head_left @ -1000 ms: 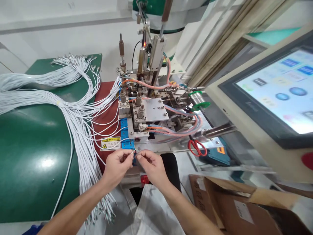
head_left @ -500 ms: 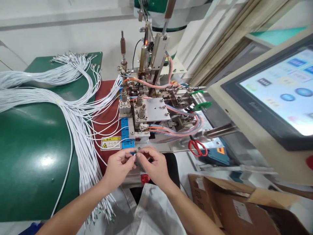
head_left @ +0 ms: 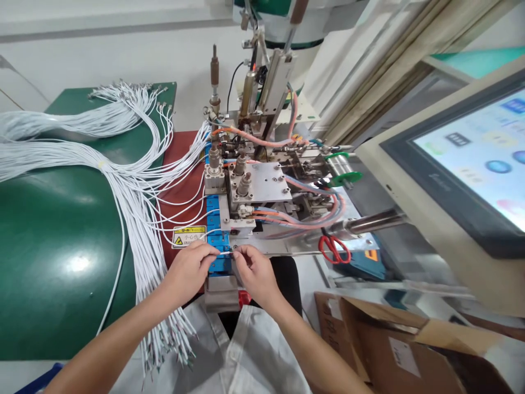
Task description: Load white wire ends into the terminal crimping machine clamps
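Observation:
Between my two hands a white cable (head_left: pixel 224 253) lies across a blue fixture block (head_left: pixel 220 265) at the front of the machine. My left hand (head_left: pixel 192 269) pinches the cable on the left side of the block. At the cable's right end, my right hand (head_left: pixel 255 273) has its thumb and forefinger pressed together on the tip, whose wires are too small to make out. More white cables run from a large bundle (head_left: pixel 135 219) into the row of blue blocks (head_left: pixel 213 213) further back.
A metal machine (head_left: pixel 262 183) with hoses stands just beyond my hands. Red scissors (head_left: pixel 334 249) lie at its right edge. A touch screen (head_left: pixel 471 148) juts in at right, above a cardboard box (head_left: pixel 410 355). A green table (head_left: pixel 53 262) is at left.
My hands have moved slightly apart, and the cable now lies over the blue block, which shows more. The whole view has shifted a little.

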`<state>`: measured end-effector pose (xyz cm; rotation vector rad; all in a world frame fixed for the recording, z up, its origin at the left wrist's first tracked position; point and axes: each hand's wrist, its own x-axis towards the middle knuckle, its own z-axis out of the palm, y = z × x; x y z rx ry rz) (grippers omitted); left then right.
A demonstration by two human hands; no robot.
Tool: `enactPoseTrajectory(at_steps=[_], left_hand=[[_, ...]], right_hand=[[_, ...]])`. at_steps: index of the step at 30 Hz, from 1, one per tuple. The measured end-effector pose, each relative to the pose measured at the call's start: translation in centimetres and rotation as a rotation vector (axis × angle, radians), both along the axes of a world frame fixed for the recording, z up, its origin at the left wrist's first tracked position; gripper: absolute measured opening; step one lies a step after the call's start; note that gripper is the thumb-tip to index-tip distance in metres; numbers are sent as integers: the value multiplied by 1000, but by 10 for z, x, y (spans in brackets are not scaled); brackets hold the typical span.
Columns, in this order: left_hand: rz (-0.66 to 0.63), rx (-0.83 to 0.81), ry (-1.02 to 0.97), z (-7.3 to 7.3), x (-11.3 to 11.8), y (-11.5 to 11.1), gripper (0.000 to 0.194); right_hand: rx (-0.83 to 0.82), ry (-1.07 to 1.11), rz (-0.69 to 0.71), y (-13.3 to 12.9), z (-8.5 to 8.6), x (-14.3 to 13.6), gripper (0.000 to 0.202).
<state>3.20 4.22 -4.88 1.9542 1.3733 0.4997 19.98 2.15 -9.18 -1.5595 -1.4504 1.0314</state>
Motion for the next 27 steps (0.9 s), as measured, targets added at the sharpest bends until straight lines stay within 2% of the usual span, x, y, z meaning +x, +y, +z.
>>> enactPoseTrajectory(at_steps=[5, 10, 15, 20, 24, 27], left_hand=[[14, 63, -60, -9, 2, 3, 24], [13, 101, -32, -11, 2, 4, 22], [12, 98, 25, -10, 2, 4, 19], [5, 97, 47, -11, 2, 4, 19], [-9, 113, 62, -12, 3, 3, 19], [-12, 186, 120, -11, 3, 1, 18]], right_hand=[[12, -63, -24, 0, -2, -2, 17], [-35, -40, -19, 3, -5, 0, 17], [-54, -71, 72, 7, -1, 8, 20], [49, -241, 146, 16, -5, 6, 30], [88, -178, 56, 18, -20, -6, 35], [69, -155, -9, 16, -27, -12, 36]])
